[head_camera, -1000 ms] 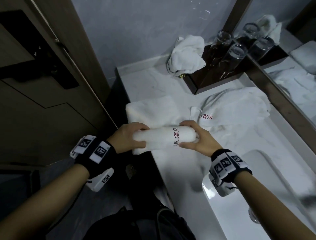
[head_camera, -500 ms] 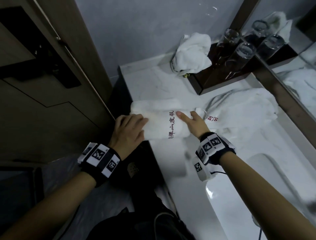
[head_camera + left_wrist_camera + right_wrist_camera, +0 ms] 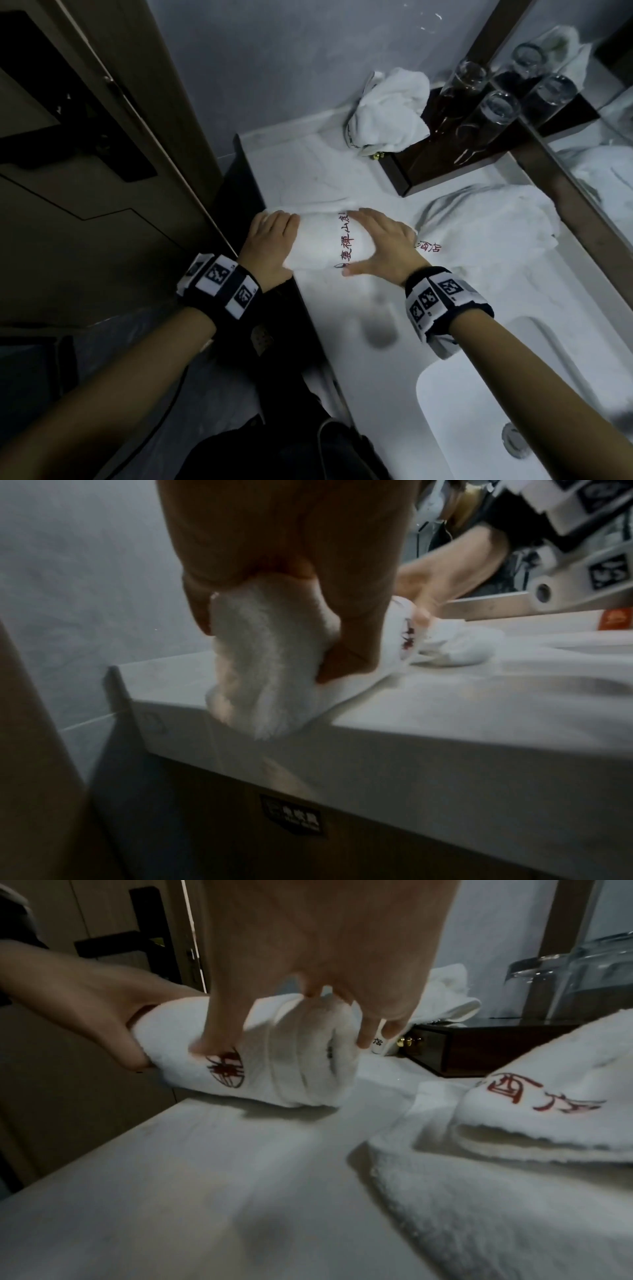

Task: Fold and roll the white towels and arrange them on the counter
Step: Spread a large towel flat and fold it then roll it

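Two hands of mine are on one rolled towel (image 3: 329, 241) that lies on the counter (image 3: 346, 329), at its corner nearest the door (image 3: 85, 192). Past the roll, toward the mirror (image 3: 613, 113), a big loose towel (image 3: 486, 226) with red lettering sprawls on the counter; farther back from the roll a dark wooden tray (image 3: 431, 161) carries upturned glasses (image 3: 489, 113), with a crumpled towel (image 3: 390, 109) bunched against the tray's end. The sink (image 3: 479, 421) sits on my side of the roll, to its right. Another flat towel (image 3: 305, 205) shows just behind the roll, touching it.

A second ago I held the roll up off the counter; now it is set down beside that flat towel.

My left hand (image 3: 270, 245) wraps the roll's door-side end, fingers over the top and thumb on the near side, gripping it; that end juts slightly past the counter edge. My right hand (image 3: 380, 241) arches over the other end, fingers spread and fairly straight, fingertips and thumb pressing the cloth by the red lettering rather than closing round it.
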Tool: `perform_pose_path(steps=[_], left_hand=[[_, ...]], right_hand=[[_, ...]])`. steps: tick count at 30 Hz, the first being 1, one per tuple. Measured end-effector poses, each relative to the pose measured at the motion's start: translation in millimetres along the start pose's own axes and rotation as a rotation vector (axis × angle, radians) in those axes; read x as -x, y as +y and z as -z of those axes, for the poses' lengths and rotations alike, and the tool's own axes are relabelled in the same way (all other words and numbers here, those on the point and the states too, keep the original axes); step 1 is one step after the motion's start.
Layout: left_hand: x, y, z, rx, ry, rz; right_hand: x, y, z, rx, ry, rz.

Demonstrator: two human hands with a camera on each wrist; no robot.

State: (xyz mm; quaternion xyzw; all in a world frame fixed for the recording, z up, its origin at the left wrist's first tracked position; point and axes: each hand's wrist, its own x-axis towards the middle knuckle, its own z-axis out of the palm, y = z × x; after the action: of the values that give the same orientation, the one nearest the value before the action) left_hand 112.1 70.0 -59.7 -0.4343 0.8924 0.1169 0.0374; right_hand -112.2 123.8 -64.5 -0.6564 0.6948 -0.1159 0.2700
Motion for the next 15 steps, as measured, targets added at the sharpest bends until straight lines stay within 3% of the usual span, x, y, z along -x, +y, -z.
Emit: perform_pose_path(steps=[4, 8, 10, 13, 15], left_hand=[[-12.8, -17.0, 17.5, 0.151, 0.073, 0.043], [-8.5, -24.9, 11.9, 0.427, 0.288, 0.371], [-7.6, -20.8, 6.6, 0.737, 0.202, 0.482], [-12.6, -7.8, 5.8, 1.384, 0.11, 0.63], [-16.8, -0.8, 4.3, 1.581, 0.053, 0.657]], right_hand=[[-15.4, -1.8, -3.6, 0.052, 0.005, -0.064], [-25.3, -15.9, -1.8, 0.121, 0.04, -0.19], [-28.1, -24.3, -2.4, 0.163, 0.015, -0.194], [-30.4, -37.8, -4.9, 0.134, -0.013, -0.228], [-28.9, -49.1, -9.1, 0.071, -0.036, -0.284]])
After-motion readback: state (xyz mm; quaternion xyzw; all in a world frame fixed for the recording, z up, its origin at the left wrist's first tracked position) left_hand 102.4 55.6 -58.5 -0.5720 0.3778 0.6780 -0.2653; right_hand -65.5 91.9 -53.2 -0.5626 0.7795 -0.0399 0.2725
